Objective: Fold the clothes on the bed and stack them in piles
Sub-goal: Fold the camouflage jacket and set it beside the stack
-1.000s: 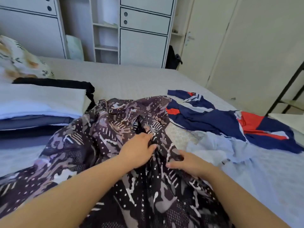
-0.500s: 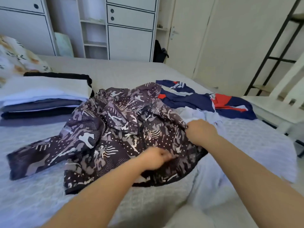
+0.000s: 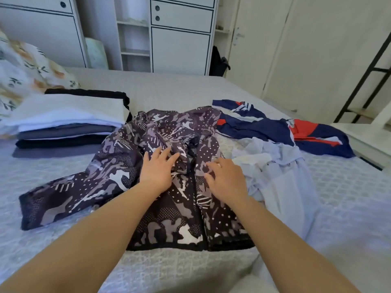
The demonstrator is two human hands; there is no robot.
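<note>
A person's two bare arms reach forward over a bed [image 3: 190, 89] covered in a pale textured spread. Both hands lie flat, palms down, on a dark patterned jacket [image 3: 148, 187] spread out in front of the person. The left hand [image 3: 157, 169] has its fingers straight and slightly fanned, pressing the cloth just left of the jacket's centre zip. The right hand [image 3: 227, 179] rests just right of the zip, fingers relaxed and a little spread, touching the fabric. Neither hand grips anything. One sleeve of the jacket stretches out well to the left of the left hand. Just beside the right hand, to its right, lies a crumpled light blue garment [image 3: 281, 172]. Beyond that lies a navy, red and white garment [image 3: 275, 127], unfolded. Far to the left of the left hand sits a pile of folded clothes [image 3: 67, 123], with a floral pillow [image 3: 27, 66] behind it.
</note>
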